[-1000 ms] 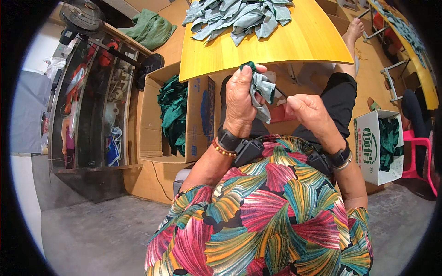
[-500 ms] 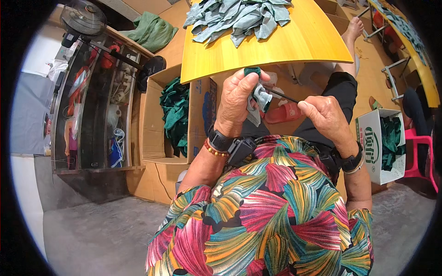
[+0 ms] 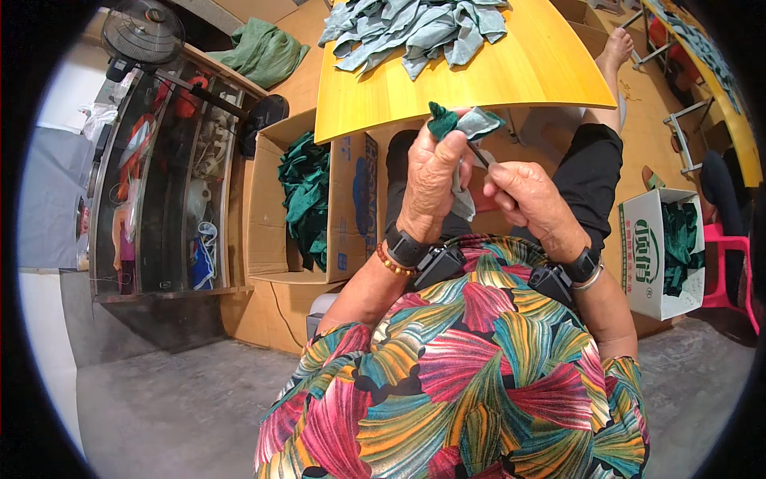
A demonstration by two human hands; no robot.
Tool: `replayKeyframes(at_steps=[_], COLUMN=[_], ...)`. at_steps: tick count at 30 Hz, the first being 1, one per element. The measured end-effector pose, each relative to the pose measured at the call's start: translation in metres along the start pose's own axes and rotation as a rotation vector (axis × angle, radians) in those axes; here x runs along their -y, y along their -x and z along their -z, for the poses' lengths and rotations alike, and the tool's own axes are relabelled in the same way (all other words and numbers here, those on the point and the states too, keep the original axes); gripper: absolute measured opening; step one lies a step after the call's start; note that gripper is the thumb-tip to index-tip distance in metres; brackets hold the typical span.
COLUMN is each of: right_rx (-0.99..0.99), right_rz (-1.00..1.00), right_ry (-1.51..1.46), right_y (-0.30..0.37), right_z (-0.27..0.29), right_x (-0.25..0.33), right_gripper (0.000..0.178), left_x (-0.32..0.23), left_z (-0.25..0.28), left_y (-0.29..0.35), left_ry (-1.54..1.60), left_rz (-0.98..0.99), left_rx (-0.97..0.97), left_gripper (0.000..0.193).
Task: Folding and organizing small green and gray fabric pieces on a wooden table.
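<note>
My left hand (image 3: 433,176) is closed on a small fabric piece (image 3: 480,123), part dark green and part pale grey-blue. Its green corner sticks up above the thumb, and a grey end hangs down below the fingers. Closed around a thin dark rod (image 3: 478,153), my right hand (image 3: 533,198) is close beside the left one. The rod's tip meets the cloth, but whether it is inside the cloth is hidden by the fingers. Both hands are in front of the near edge of a yellow table (image 3: 479,88), above my lap.
A pile of grey-blue fabric pieces (image 3: 415,36) lies on the table. Green fabric fills a cardboard box (image 3: 263,199) on the left and a white box (image 3: 650,263) on the right. Beyond are a pink stool (image 3: 738,247), a fan (image 3: 144,36) and a shelf (image 3: 167,184).
My right hand has moved left, up to my left hand, and the rod's visible length is shorter. The cloth has turned, with its grey part now spread to the upper right.
</note>
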State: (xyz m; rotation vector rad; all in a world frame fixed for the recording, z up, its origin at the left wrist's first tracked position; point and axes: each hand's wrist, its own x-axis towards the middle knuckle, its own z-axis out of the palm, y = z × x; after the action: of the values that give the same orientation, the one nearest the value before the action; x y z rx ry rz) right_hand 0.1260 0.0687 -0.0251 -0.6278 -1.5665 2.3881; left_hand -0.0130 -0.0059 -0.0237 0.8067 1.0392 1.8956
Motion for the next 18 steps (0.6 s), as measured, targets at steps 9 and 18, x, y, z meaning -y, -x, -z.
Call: replayKeyframes(at_steps=[9,18], right_rx=[-0.203,-0.323], right_rz=[0.349,0.564], right_ry=[0.760,1.022], right_y=[0.012,0.031], right_z=[0.028,0.018], right_x=[0.013,0.035], right_gripper=[0.033,0.031], left_x=[-0.014,-0.028], left_z=[0.022,0.021], left_y=[-0.009,-0.005], left_ry=[0.011,-0.113], left_rz=[-0.056,-0.071], left_rx=[-0.074,-0.018], left_gripper=[0.033,0.030])
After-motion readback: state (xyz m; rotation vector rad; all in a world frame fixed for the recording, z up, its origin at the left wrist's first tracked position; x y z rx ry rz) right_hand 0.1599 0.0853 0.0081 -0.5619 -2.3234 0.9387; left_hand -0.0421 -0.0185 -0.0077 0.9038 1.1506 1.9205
